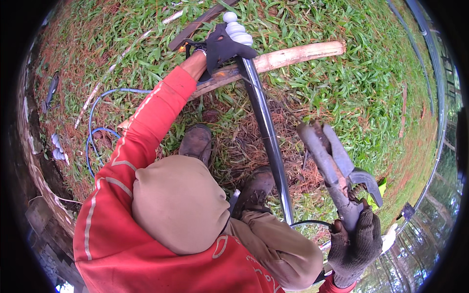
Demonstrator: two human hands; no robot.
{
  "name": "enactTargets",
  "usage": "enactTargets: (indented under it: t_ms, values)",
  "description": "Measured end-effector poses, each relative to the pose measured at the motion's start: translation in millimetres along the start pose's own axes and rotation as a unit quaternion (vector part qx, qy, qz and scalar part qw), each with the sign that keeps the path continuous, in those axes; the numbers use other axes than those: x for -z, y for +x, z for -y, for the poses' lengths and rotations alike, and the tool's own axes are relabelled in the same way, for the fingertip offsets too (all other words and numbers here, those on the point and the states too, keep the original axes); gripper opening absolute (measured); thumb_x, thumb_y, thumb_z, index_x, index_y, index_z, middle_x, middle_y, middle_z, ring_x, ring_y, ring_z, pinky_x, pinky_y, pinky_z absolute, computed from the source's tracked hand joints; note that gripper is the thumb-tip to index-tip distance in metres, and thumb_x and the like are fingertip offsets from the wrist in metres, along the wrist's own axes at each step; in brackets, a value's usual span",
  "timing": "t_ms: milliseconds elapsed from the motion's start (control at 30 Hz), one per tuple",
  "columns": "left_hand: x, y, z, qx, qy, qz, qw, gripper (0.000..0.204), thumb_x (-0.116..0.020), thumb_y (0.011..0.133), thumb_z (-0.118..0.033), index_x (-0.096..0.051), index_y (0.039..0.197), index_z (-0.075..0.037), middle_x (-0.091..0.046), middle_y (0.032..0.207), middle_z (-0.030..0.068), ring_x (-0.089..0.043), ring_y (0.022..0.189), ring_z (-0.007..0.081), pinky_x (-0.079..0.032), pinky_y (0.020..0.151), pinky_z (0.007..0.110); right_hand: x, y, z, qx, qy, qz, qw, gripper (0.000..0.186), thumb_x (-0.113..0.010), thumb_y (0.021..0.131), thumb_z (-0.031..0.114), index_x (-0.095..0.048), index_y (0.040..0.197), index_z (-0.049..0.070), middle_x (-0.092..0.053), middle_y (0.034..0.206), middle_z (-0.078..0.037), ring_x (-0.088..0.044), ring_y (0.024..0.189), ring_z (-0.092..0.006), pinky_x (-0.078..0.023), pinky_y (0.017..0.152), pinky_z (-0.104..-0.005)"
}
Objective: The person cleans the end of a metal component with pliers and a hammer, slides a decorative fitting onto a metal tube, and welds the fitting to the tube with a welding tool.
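Observation:
My left hand (223, 51), in a black glove, reaches across the top of a glossy black pole (264, 122), gripping it just below a white ribbed insulator (237, 31) with a round tip. Under the pole's upper end lies a peeled wooden log (303, 55). The pole slants down between my boots toward my right leg. My right hand (356, 244), in a dark knitted glove, is closed around the lower end of a worn grey metal tool (337, 171). That tool has a split far end and a curved dark hook at its side; its exact kind is unclear.
Blue hose (90, 122) curls over the grass at left, near another white ribbed insulator (58, 147). A dark wooden plank (200, 25) lies beyond my left hand. My boots (196, 142) flank the pole. A rounded tan cloth shape (178, 205) blocks the lower centre.

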State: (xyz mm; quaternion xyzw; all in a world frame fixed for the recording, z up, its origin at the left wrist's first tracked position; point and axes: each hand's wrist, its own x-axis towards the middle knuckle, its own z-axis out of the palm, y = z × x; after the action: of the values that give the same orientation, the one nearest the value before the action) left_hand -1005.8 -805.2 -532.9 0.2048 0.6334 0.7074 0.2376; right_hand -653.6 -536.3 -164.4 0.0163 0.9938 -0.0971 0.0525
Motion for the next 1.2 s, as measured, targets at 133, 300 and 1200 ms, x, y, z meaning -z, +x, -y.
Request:
enactTargets:
  t_ms: [133, 300, 1200]
  values:
    - [0.4, -5.8, -3.9, 0.016, -0.08, -0.021, 0.996, 0.029, -0.086, 0.088, -0.01, -0.058, 0.091, -0.013, -0.058, 0.083, -0.0068, -0.055, 0.07, 0.0061, -0.048, 0.067, 0.028, -14.7, 9.3, -3.4, -0.021, 0.071, 0.01, 0.997, 0.062, -0.084, 0.081, 0.006, -0.067, 0.139, -0.008, -0.076, 0.109, -0.024, -0.078, 0.087, -0.0369, -0.063, 0.077, -0.0447]
    - [-0.7, -14.3, -37.0, 0.136, 0.081, -0.143, 0.977, 0.058, -0.081, 0.094, -0.062, -0.075, 0.108, -0.007, -0.074, 0.093, 0.0008, -0.065, 0.076, 0.0092, -0.051, 0.064, 0.028, -21.9, 8.7, 1.0, -0.085, 0.077, 0.076, 0.99, 0.062, -0.085, 0.086, 0.013, -0.065, 0.14, -0.008, -0.074, 0.108, -0.026, -0.076, 0.092, -0.0378, -0.059, 0.083, -0.0454]
    - [31.7, -4.4, 2.2, 0.182, 0.015, -0.114, 0.977, 0.05, -0.074, 0.101, -0.054, -0.077, 0.116, -0.006, -0.07, 0.089, -0.0013, -0.062, 0.071, 0.0071, -0.048, 0.061, 0.026, -37.1, -9.5, -15.7, -0.184, 0.134, 0.059, 0.972, 0.064, -0.073, 0.09, 0.005, -0.056, 0.148, -0.015, -0.076, 0.118, -0.023, -0.074, 0.097, -0.0295, -0.059, 0.089, -0.0406]
